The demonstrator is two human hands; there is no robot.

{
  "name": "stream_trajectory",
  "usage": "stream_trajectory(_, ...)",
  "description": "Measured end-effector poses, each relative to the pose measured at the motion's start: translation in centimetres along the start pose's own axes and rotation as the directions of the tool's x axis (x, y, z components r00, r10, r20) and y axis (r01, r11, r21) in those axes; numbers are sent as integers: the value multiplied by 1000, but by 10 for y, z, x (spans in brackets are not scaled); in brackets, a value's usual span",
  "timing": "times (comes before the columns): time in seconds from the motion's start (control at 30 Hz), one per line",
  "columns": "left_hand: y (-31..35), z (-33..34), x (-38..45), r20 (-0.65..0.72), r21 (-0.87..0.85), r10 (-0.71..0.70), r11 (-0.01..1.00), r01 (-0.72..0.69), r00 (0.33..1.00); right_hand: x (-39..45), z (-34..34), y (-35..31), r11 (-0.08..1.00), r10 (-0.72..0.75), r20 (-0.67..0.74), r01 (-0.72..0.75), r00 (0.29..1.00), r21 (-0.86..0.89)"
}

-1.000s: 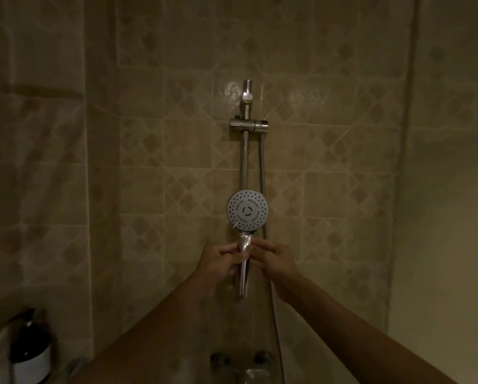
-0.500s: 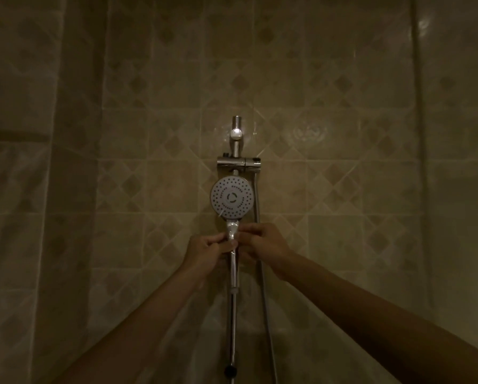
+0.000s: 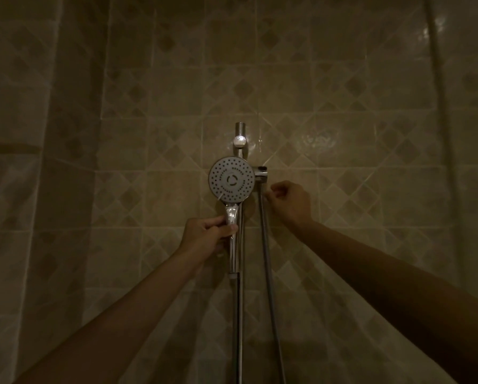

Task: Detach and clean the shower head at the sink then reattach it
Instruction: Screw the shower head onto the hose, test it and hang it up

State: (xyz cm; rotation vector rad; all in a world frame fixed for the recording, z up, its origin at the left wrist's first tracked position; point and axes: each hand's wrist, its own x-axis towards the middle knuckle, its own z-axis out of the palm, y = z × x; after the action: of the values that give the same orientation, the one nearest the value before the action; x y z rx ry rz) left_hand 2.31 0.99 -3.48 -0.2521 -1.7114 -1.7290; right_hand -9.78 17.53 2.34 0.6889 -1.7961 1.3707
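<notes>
A round grey shower head [image 3: 231,180] with a chrome handle faces me in front of the vertical chrome rail [image 3: 240,314]. My left hand [image 3: 207,236] grips the handle just below the head. The holder bracket [image 3: 261,173] sticks out to the right of the rail, level with the head. My right hand [image 3: 287,202] is at the metal hose [image 3: 268,273] just under the bracket, thumb and finger pinched close to the hose; whether they touch it is unclear.
Beige patterned wall tiles [image 3: 370,189] fill the view. The rail's top mount [image 3: 239,139] is above the shower head. A wall corner runs down the right side [image 3: 437,134] and another on the left [image 3: 99,134].
The shower head has been raised up the rail to the level of the bracket. My right hand has left the handle and moved right to the hose under the bracket.
</notes>
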Motion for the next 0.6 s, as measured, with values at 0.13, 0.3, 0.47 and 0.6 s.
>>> stream_trajectory(0.13, 0, 0, 3, 7, 20, -10, 1000, 10, 1000, 16, 10, 1, 998, -43, 27, 44, 999, -41)
stream_trajectory(0.3, -2, -8, 7, -2, 55, -13, 998, 13, 1000, 21, 24, 2, 997, -40, 18, 41, 999, -73)
stream_trajectory(0.47, -4, -20, 6, -4, 76, -11, 997, 11, 1000, 22, 23, 0, 992, -62, -24, 59, 998, -112)
stream_trajectory(0.6, -3, -26, 5, -27, 62, -7, 998, 9, 1000, 22, 18, -2, 974, -154, -35, 145, 988, -175)
